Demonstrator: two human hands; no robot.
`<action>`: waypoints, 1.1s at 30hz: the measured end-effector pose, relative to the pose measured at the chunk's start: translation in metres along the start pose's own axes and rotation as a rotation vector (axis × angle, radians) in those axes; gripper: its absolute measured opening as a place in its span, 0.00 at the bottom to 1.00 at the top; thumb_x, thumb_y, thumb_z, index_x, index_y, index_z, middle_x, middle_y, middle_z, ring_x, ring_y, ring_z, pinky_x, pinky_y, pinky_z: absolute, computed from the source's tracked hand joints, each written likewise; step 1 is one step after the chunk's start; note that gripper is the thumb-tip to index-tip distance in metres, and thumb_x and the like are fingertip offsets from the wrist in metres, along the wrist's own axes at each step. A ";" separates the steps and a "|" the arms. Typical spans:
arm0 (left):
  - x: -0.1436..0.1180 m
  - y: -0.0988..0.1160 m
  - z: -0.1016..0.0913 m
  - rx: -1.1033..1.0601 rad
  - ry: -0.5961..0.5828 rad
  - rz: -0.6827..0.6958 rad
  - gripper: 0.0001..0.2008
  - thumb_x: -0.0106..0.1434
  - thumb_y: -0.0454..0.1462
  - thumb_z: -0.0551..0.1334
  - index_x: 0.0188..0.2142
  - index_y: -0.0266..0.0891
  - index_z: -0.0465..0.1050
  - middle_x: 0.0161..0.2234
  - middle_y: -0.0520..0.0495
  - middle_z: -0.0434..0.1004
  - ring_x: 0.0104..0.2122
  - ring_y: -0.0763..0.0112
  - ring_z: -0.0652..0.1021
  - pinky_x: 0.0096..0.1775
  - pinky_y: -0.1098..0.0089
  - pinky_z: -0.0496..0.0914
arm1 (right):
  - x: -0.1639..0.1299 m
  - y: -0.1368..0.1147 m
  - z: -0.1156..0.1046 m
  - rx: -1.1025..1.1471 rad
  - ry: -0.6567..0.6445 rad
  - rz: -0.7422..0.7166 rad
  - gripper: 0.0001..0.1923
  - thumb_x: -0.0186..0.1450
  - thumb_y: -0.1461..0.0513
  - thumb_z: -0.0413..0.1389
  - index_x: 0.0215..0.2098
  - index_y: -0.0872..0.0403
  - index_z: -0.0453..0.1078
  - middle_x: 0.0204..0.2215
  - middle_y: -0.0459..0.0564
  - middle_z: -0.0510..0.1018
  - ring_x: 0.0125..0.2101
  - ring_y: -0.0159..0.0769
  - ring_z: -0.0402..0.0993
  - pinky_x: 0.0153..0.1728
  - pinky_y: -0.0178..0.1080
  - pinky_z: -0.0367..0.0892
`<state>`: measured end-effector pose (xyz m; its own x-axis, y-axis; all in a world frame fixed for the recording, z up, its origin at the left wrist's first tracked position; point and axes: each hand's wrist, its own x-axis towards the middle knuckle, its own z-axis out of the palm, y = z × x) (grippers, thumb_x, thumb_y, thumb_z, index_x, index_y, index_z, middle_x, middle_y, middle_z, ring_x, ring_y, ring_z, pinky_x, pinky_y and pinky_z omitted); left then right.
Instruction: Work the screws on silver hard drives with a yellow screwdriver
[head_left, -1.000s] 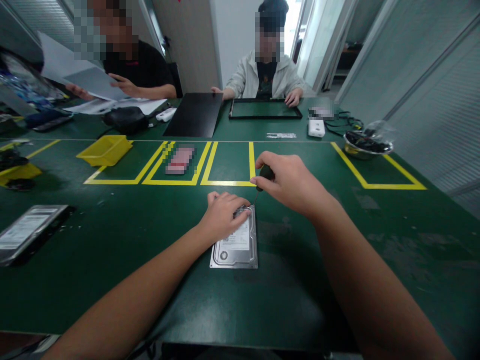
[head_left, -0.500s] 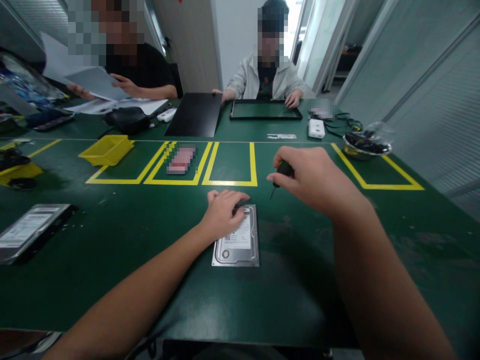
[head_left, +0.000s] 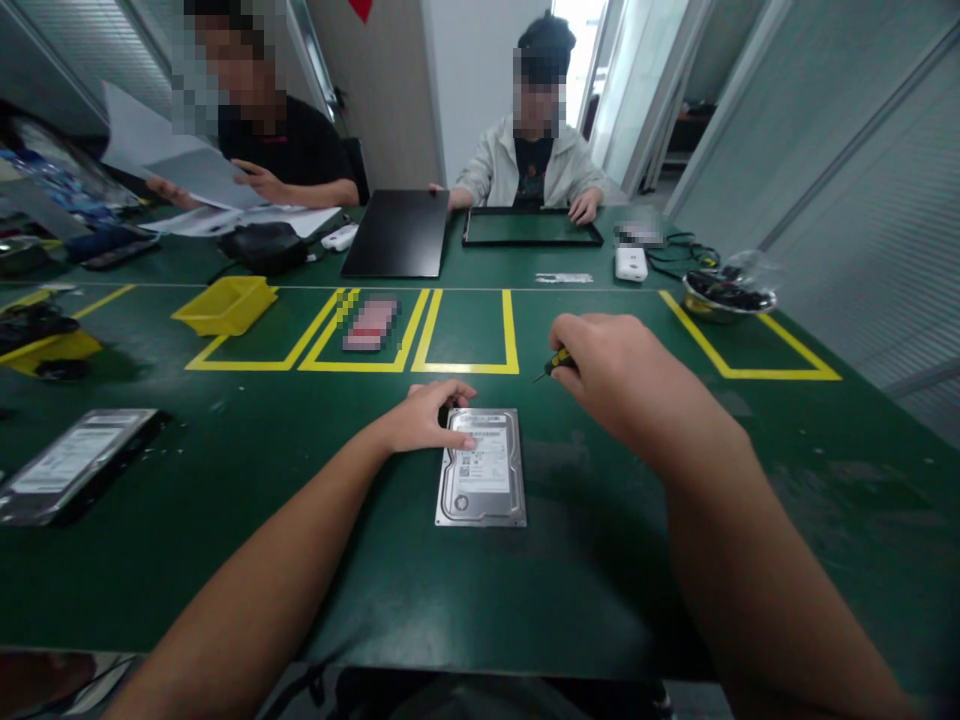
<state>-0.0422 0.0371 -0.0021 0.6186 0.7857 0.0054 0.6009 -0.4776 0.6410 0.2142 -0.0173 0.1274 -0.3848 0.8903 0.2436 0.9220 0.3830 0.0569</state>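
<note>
A silver hard disk drive with a white label lies flat in front of me. My left hand is at its upper left corner, thumb stretched over the label and the other fingers beyond the far edge. The hand is open, thumb and fingers apart; whether the thumb touches the label I cannot tell. To the right of the drive and above the table, my right hand is closed round a small screwdriver with a dark and yellow handle. Its thin tip points down and left.
Another hard drive lies at left. Yellow tape frames mark the green table, with a yellow bin and a blurred pinkish item behind. A metal bowl stands right. Across sit two people, one holding papers, one beside a black panel.
My left hand has drawn back left across the drive, uncovering more of its label. My right hand has turned the screwdriver from steeply downward to a flatter angle. The view has shifted slightly.
</note>
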 end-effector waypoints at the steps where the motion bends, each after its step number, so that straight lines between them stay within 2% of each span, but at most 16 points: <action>1: 0.000 0.001 -0.001 0.022 -0.004 -0.006 0.36 0.50 0.56 0.69 0.54 0.40 0.70 0.47 0.42 0.76 0.45 0.56 0.75 0.49 0.56 0.65 | -0.001 -0.003 0.000 -0.020 -0.011 0.018 0.06 0.61 0.67 0.57 0.37 0.54 0.67 0.32 0.56 0.77 0.32 0.43 0.72 0.30 0.41 0.59; 6: -0.001 0.007 -0.001 0.099 -0.028 -0.020 0.28 0.52 0.56 0.68 0.46 0.44 0.75 0.43 0.46 0.77 0.45 0.56 0.74 0.50 0.55 0.62 | -0.002 -0.016 0.004 -0.072 -0.051 0.096 0.06 0.65 0.65 0.54 0.41 0.57 0.67 0.35 0.58 0.78 0.33 0.43 0.74 0.28 0.40 0.59; 11: -0.003 0.006 0.000 0.097 -0.017 -0.004 0.28 0.52 0.57 0.66 0.45 0.43 0.75 0.43 0.45 0.77 0.44 0.56 0.74 0.49 0.56 0.63 | -0.007 -0.022 0.018 -0.108 -0.082 0.146 0.06 0.66 0.66 0.53 0.42 0.57 0.65 0.36 0.59 0.78 0.35 0.44 0.77 0.27 0.39 0.61; 16: -0.004 0.005 0.000 0.095 -0.017 -0.015 0.27 0.52 0.57 0.67 0.45 0.44 0.75 0.43 0.46 0.77 0.44 0.56 0.73 0.49 0.56 0.62 | -0.028 -0.024 0.043 -0.170 -0.095 0.167 0.05 0.69 0.66 0.48 0.41 0.56 0.64 0.37 0.58 0.75 0.30 0.42 0.78 0.21 0.38 0.57; 19: -0.004 0.005 0.001 0.097 -0.015 -0.020 0.26 0.52 0.56 0.67 0.45 0.45 0.75 0.43 0.46 0.77 0.44 0.56 0.73 0.49 0.56 0.61 | -0.045 -0.023 0.059 -0.193 -0.084 0.147 0.08 0.69 0.69 0.44 0.41 0.57 0.64 0.36 0.57 0.73 0.27 0.40 0.76 0.20 0.37 0.56; 22: -0.004 0.005 0.001 0.101 -0.021 -0.025 0.26 0.52 0.56 0.67 0.45 0.45 0.75 0.43 0.47 0.77 0.44 0.56 0.73 0.49 0.56 0.61 | -0.059 -0.022 0.069 -0.173 -0.108 0.103 0.11 0.67 0.71 0.44 0.41 0.55 0.65 0.38 0.57 0.71 0.27 0.38 0.75 0.21 0.37 0.56; 25: -0.004 0.006 0.002 0.100 -0.024 -0.029 0.25 0.52 0.56 0.67 0.44 0.45 0.75 0.43 0.47 0.77 0.44 0.56 0.73 0.49 0.56 0.60 | -0.069 -0.022 0.076 -0.110 -0.163 0.104 0.10 0.69 0.67 0.45 0.42 0.53 0.67 0.43 0.58 0.69 0.26 0.35 0.73 0.21 0.36 0.57; 30: -0.004 0.007 0.002 0.087 -0.025 -0.031 0.26 0.52 0.56 0.68 0.44 0.44 0.75 0.43 0.47 0.76 0.44 0.57 0.73 0.49 0.57 0.60 | -0.078 -0.017 0.091 0.042 -0.152 0.138 0.10 0.71 0.62 0.47 0.42 0.57 0.68 0.47 0.60 0.66 0.33 0.37 0.75 0.32 0.37 0.68; 33: -0.003 0.007 0.003 0.081 -0.026 -0.029 0.27 0.51 0.57 0.68 0.45 0.44 0.75 0.43 0.47 0.76 0.44 0.57 0.73 0.49 0.56 0.60 | -0.080 -0.010 0.104 0.115 -0.111 0.130 0.13 0.71 0.61 0.46 0.44 0.58 0.69 0.49 0.62 0.65 0.38 0.39 0.75 0.39 0.39 0.71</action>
<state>-0.0387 0.0302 -0.0003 0.6127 0.7896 -0.0331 0.6572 -0.4858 0.5762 0.2314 -0.0667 0.0070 -0.2708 0.9534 0.1329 0.9558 0.2828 -0.0810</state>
